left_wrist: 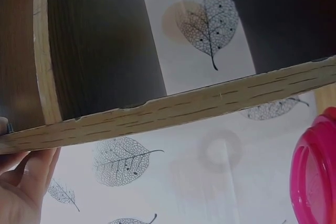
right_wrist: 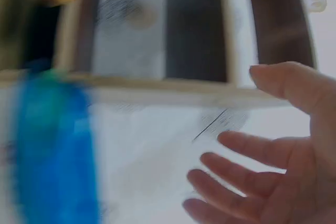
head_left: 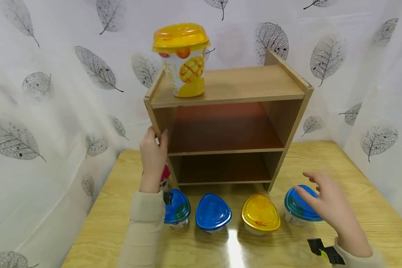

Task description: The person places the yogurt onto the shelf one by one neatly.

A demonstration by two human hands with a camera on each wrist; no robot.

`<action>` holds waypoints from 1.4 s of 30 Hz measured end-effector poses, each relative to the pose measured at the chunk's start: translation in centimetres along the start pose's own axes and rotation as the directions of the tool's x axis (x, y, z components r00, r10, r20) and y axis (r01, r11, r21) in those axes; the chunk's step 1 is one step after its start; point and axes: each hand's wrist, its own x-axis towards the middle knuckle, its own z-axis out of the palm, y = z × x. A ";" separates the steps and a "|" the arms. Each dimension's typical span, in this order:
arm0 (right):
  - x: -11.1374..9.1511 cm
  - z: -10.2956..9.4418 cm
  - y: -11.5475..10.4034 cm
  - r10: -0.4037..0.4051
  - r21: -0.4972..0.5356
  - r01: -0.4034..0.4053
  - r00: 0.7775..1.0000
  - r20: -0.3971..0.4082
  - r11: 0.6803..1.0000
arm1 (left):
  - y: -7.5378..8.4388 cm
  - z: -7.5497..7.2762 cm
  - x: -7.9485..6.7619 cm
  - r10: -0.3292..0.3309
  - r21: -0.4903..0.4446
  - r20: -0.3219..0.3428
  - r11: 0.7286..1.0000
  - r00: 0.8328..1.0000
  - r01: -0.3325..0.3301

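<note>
Cream right sleeve (head_left: 360,257) lay closest to the lens, lower right of the head frame, black strap (head_left: 325,252) across its cuff. Above it, right hand (head_left: 329,203) hovered with thumb and fingers spread well apart; it had hold of nothing.

Left hand (head_left: 155,152), left of centre, gripped the left side panel of the wooden shelf unit (head_left: 226,150), thumb curled round the front edge, the other fingers on the outer face. Likely reason: to steady or square up the unit, with the tall yellow-lidded cup (head_left: 187,69) perched on its top board, upper middle of frame, near the left end.

Four cups stood on the table (head_left: 97,230) along the lower middle: left blue-lidded cup (head_left: 176,206), partly behind the left cuff; middle blue-lidded cup (head_left: 213,211); short yellow-lidded cup (head_left: 260,213); right blue-lidded cup (head_left: 298,203). Their loose row in front of the unit perhaps kept them within easy reach. Pink-lidded cup (head_left: 165,173) sat beside the unit's left side, half hidden by the wrist.

Relative to fingers: side panel lay between left thumb and fingers, touching both. Right blue-lidded cup appeared partly behind the right hand; right wrist view, blurred, showed a blue lid apart from the fingertips.
</note>
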 end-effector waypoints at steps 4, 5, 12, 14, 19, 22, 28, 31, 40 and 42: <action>-1.7 1.7 1.5 0.156 -0.116 -0.155 0.988 0.001 0.981 | 0.1 0.0 0.1 -0.002 0.002 0.002 1.000 1.000 0.002; -2.0 2.1 1.7 0.186 -0.140 -0.185 0.983 -0.010 0.973 | 0.1 0.0 0.0 -0.003 0.001 0.006 1.000 1.000 0.003; -3.4 4.3 2.2 0.306 -0.238 -0.337 0.939 -0.160 0.911 | 0.2 0.1 -0.1 -0.024 -0.005 0.032 1.000 0.999 0.024; -3.6 4.6 2.3 0.325 -0.251 -0.363 0.928 -0.181 0.897 | 0.2 0.2 -0.2 -0.024 -0.005 0.030 1.000 0.999 0.024; -3.9 5.3 2.6 0.343 -0.275 -0.389 0.918 -0.201 0.879 | 0.2 0.2 -0.4 -0.020 -0.002 0.026 1.000 0.999 0.020; -4.1 5.6 2.8 0.330 -0.273 -0.383 0.918 -0.220 0.882 | 0.2 0.3 -0.4 -0.015 0.004 0.030 1.000 0.999 0.015; -3.9 5.6 3.3 0.276 -0.192 -0.315 0.939 -0.204 0.929 | 0.2 0.3 -0.4 -0.003 -0.001 0.018 1.000 1.000 0.003; -3.5 5.4 4.1 0.244 -0.103 -0.261 0.958 -0.153 0.960 | 0.1 0.2 -0.4 -0.003 -0.001 0.010 1.000 1.000 0.003; -3.3 5.5 4.7 0.201 0.085 -0.185 0.950 -0.239 0.979 | 0.1 0.0 -0.2 0.004 0.015 0.005 1.000 1.000 -0.004; -3.3 5.6 4.5 0.216 0.053 -0.210 0.925 -0.314 0.976 | 0.1 0.0 -0.1 0.004 0.016 0.000 1.000 1.000 -0.004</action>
